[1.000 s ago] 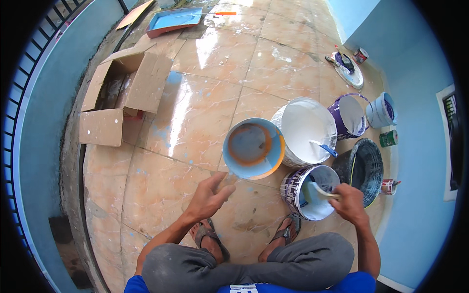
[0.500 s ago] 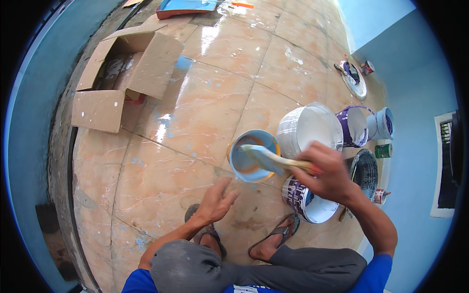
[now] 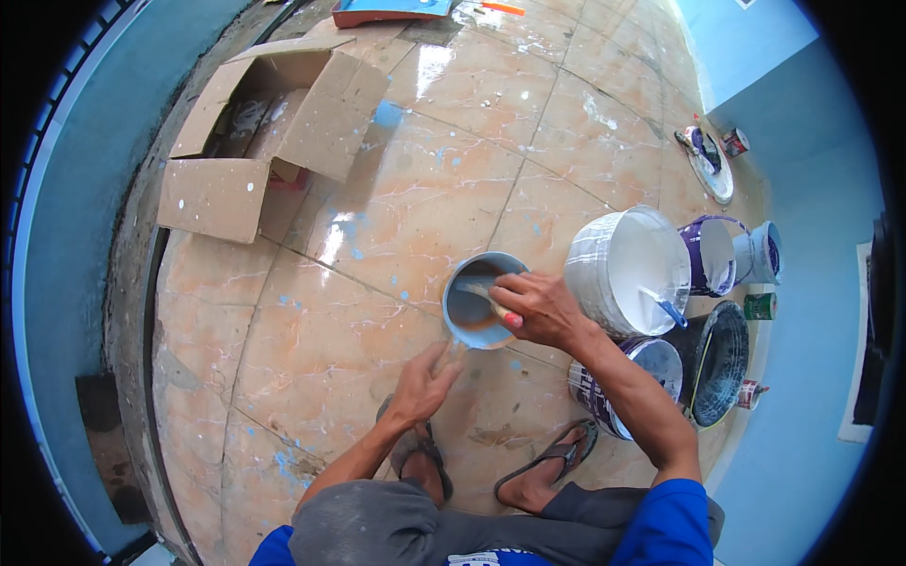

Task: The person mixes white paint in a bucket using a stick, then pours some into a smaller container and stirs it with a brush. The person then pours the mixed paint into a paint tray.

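Observation:
My right hand is closed round the handle of a paintbrush, with a red end showing below the fingers. The brush points down into a small light-blue pail on the tiled floor, and its bristles are partly hidden inside. Just short of the pail's near side is my left hand, open and holding nothing, with its fingers stretched toward the rim; whether they touch it I cannot tell. Greyish paint shows inside the pail.
To the right stand a large white bucket with a blue-handled brush, a purple-and-white bucket and a black tub. An open cardboard box lies at the left, a paint tray farther off. My sandalled feet flank the near floor.
My right hand has moved left and lowered the paintbrush into the small pail. Before, the brush was held across its top. The left hand stays by the rim; the whole view has shifted slightly.

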A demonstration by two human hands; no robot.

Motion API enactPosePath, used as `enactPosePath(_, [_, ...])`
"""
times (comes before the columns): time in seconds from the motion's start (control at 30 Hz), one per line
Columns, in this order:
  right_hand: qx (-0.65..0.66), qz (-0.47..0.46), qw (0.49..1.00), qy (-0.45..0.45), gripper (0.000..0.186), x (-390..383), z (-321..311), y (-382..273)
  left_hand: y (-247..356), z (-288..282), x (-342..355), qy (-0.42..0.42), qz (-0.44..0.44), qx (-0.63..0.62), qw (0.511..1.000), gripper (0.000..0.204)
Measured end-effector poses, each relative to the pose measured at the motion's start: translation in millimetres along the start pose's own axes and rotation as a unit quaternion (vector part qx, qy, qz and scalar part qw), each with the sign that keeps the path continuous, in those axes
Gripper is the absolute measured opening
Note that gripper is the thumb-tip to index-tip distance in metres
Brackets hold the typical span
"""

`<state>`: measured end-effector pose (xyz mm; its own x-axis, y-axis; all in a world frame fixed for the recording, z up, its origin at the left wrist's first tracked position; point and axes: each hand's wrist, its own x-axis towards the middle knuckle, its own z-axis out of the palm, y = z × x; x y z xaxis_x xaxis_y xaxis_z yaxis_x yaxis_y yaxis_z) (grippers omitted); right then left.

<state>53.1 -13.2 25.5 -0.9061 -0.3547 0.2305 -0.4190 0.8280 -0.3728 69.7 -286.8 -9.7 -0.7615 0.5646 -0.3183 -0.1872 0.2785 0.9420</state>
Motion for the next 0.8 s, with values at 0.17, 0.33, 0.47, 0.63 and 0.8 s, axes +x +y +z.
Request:
enactPosePath(0.17, [0.079,0.160,0.984,-0.023,0.015,-16.8,19.1,-16.6,-14.6,5.5,0.2,0.005,-0.017,0.003,1.000,0.033])
enactPosePath(0.33, [0.132,0.097,0.986,-0.003,0.013,-13.2,31.9,-22.1,-39.9,16.4,-5.4,0.019,-0.007,0.028,0.999,0.033])
enactPosePath(0.47, [0.021,-0.013,1.000,0.005,0.013,-8.6,31.7,-5.3,-18.9,10.2,-1.7,0.015,-0.028,0.018,0.999,0.033])
enactPosePath(0.63, [-0.001,0.063,0.996,-0.068,0.012,-17.4,27.5,-8.7,-24.9,11.5,-2.0,0.022,-0.024,0.019,0.999,0.032])
enactPosePath(0.8, [0.114,0.129,0.985,-0.024,0.017,-15.3,31.6,-25.9,-27.9,15.7,-1.7,0.006,-0.027,0.022,0.999,0.031])
